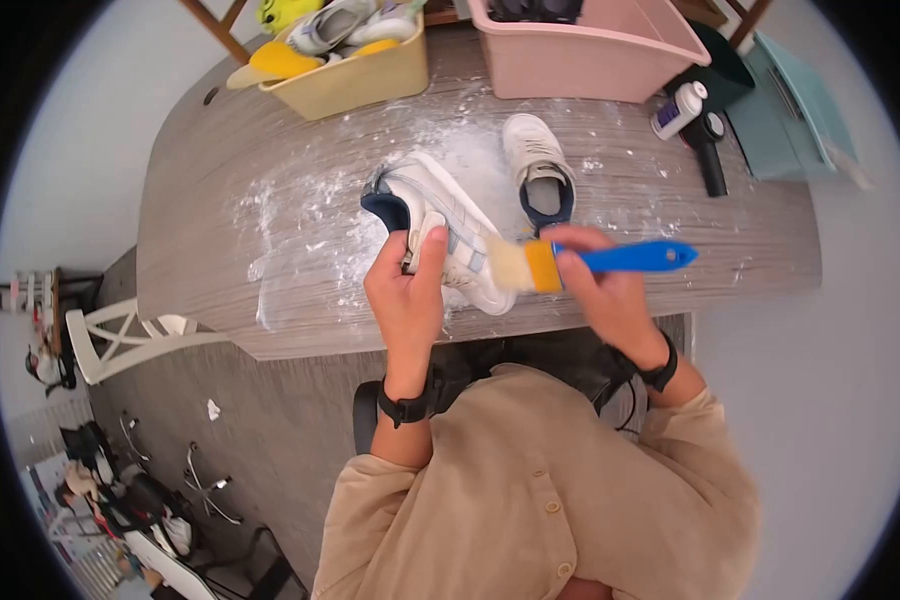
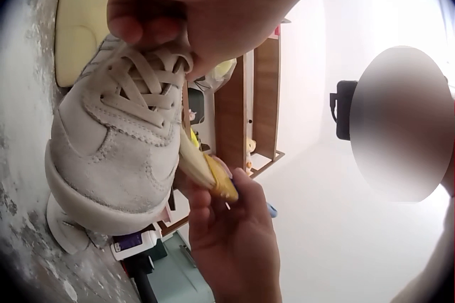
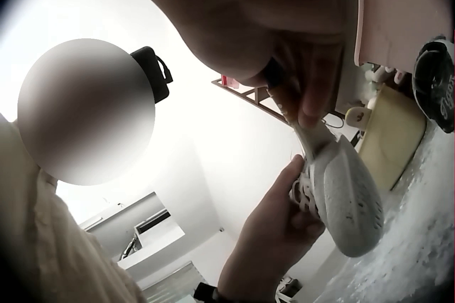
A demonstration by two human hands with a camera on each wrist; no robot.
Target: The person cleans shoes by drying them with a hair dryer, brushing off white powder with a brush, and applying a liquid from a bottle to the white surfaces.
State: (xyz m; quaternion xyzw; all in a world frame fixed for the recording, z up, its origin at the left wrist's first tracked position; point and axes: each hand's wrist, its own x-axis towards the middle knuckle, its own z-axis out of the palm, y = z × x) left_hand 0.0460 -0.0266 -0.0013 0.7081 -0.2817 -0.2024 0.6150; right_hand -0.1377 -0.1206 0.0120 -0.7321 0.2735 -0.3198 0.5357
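Note:
My left hand (image 1: 410,290) grips a white lace-up shoe (image 1: 475,270) at its tongue and opening, holding it tilted on its side over the table. The toe and laces (image 2: 142,90) face the camera in the left wrist view. In my right hand (image 1: 610,295) is a paintbrush (image 1: 635,257) with a blue handle and a yellow band, pinched near the band. Its pale bristles (image 1: 508,265) meet the side of the shoe near the toe. A second white shoe (image 1: 536,155) with a dark lining stands upright on the table, just beyond the brush.
White powder smears the wooden table (image 1: 205,270). A yellow bin (image 1: 355,85) of shoes and a pink bin (image 1: 585,60) stand at the back. To the right are a white bottle (image 1: 678,112), a black handheld device (image 1: 708,160) and a teal bin (image 1: 785,120). A white chair (image 1: 135,338) stands at left.

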